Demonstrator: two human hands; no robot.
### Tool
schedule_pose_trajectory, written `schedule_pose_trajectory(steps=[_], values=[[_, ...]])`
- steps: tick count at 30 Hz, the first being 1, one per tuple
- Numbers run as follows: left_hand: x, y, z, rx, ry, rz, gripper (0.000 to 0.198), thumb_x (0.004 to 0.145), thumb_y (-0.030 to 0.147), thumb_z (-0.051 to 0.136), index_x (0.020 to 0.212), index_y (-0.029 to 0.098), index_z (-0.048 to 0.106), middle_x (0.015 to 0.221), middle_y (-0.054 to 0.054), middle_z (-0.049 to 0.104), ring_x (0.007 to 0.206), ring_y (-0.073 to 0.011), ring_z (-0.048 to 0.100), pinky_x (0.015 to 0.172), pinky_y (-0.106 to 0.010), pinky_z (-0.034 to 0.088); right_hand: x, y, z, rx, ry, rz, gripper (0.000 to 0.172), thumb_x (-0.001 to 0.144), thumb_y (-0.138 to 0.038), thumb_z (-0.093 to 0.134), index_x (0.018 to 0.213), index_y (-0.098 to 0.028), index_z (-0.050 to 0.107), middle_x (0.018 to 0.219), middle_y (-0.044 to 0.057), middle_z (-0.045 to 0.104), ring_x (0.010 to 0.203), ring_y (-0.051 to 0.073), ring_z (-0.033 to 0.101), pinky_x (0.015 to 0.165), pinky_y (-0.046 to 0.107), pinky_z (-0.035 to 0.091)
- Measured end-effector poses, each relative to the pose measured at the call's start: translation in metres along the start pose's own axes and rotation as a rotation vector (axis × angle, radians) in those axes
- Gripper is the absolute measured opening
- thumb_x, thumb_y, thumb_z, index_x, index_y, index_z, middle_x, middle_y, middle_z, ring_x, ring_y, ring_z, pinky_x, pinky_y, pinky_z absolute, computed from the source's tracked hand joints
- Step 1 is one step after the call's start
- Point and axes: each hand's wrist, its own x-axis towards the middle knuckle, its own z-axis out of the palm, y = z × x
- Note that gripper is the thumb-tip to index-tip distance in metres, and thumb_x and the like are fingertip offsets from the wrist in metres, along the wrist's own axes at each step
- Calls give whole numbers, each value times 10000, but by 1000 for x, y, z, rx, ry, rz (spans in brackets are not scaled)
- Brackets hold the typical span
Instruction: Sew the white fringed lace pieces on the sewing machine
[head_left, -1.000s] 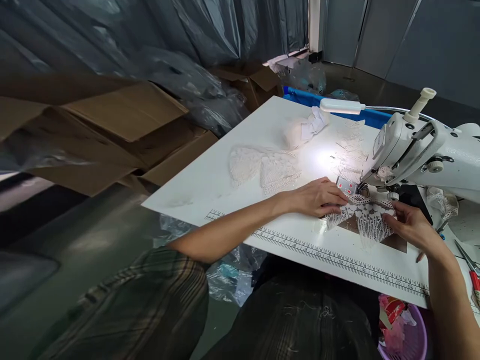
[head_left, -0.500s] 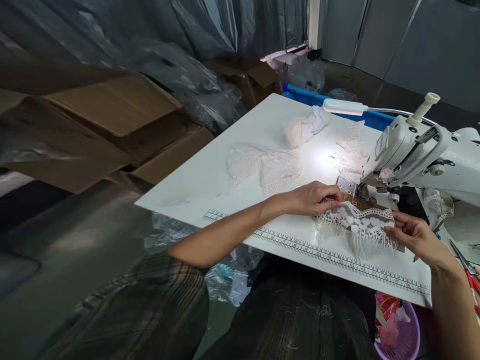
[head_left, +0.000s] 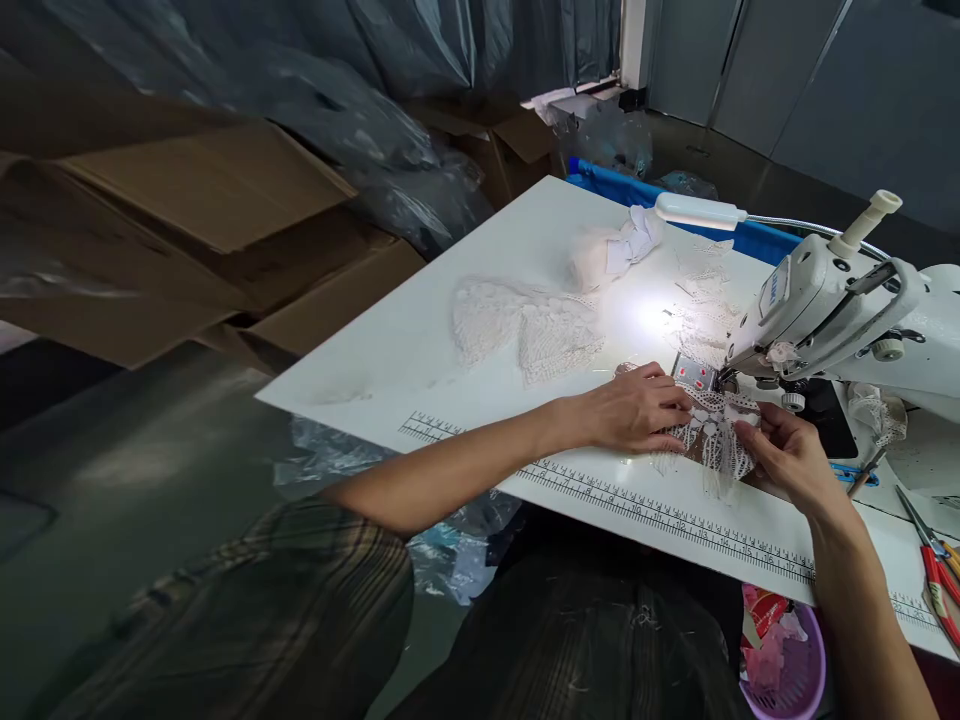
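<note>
White fringed lace (head_left: pixel 712 430) lies at the needle area of the white sewing machine (head_left: pixel 795 300), its scalloped edge by the presser foot. My left hand (head_left: pixel 637 408) rests palm down on the left part of the lace, fingers spread a little beside the metal plate with red marks (head_left: pixel 694 373). At the right end of the lace, my right hand (head_left: pixel 791 455) pinches it between thumb and fingers. Two cream lace pieces (head_left: pixel 525 325) lie on the white table (head_left: pixel 420 350) to the left.
A lit lamp (head_left: pixel 697 211) hangs over a lace roll (head_left: pixel 592 258) and lace scraps. Red-handled scissors (head_left: pixel 934 580) lie at the right. Below the ruler-marked edge stands a purple basket (head_left: pixel 806 665). Cardboard boxes (head_left: pixel 217 190) fill the left.
My right hand has moved left and inward with the lace, up to the machine foot. My left hand has changed from a pinch to lying flatter on it. The lace is bunched more closely.
</note>
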Motion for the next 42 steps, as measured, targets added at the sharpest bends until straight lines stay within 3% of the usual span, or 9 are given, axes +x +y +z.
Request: schedule_pose_trajectory(steps=[6, 8, 11, 14, 18, 21, 28, 35, 42], values=[[-2, 2, -18, -666, -11, -427, 778, 807, 691, 606, 1332, 130, 487, 1014, -109, 663, 743, -164, 626, 605, -265, 480, 13, -24, 36, 144, -107, 29, 609, 675, -634, 710, 1032, -146, 645, 557, -62, 516, 422, 66, 404, 382, 212, 348], [-2, 4, -21, -727, -35, -603, 865, 780, 671, 633, 1390, 102, 401, 965, -91, 649, 690, -151, 604, 571, -254, 457, 16, -23, 35, 62, -136, -2, 649, 728, -643, 659, 1134, -138, 644, 616, -20, 596, 460, 93, 486, 401, 224, 383], [0, 6, -22, -609, -15, -769, 739, 793, 499, 664, 1363, 97, 420, 842, -37, 619, 671, -152, 575, 575, -256, 421, 15, -11, 24, -212, -21, -79, 559, 852, -578, 542, 1197, -150, 646, 783, 61, 709, 620, 159, 632, 518, 276, 490], [2, 8, -21, -570, -23, -815, 531, 834, 368, 598, 1290, 122, 488, 730, 6, 571, 626, -142, 541, 563, -251, 396, 10, 4, 15, -572, 121, -256, 398, 928, -435, 467, 1159, -190, 680, 913, 82, 739, 746, 199, 677, 655, 327, 544], [3, 9, -19, -548, -9, -856, 486, 833, 358, 599, 1255, 132, 517, 634, 39, 501, 581, -144, 512, 539, -251, 382, 7, 16, 14, -957, 73, -505, 358, 958, -300, 423, 1208, -220, 666, 1031, 108, 696, 903, 229, 671, 649, 304, 550], [3, 11, -18, -548, 0, -889, 548, 846, 385, 595, 1315, 126, 480, 612, 46, 480, 562, -151, 507, 522, -254, 376, 13, 22, 15, -1103, 45, -574, 360, 946, -262, 442, 1234, -206, 651, 999, 130, 644, 913, 237, 642, 636, 296, 548], [1, 5, -20, -526, 41, -932, 742, 754, 518, 725, 1346, 149, 472, 884, -45, 592, 803, -206, 593, 650, -292, 470, 25, 36, 2, -803, 31, -530, 383, 942, -288, 456, 1283, -228, 619, 1013, 102, 635, 828, 196, 634, 746, 351, 572], [1, -1, -15, -694, 83, -970, 603, 806, 322, 742, 1326, 175, 473, 766, 39, 507, 487, -76, 520, 469, -244, 517, 19, 37, 2, -641, 49, -494, 379, 954, -333, 451, 1255, -227, 654, 1006, 101, 658, 840, 206, 634, 759, 375, 563], [0, -3, -13, -723, 95, -972, 597, 798, 297, 767, 1311, 168, 488, 751, 40, 512, 506, -82, 555, 424, -222, 537, 18, 42, 8, -683, 68, -522, 385, 959, -299, 431, 1257, -214, 660, 1075, 136, 635, 933, 235, 618, 813, 415, 560]])
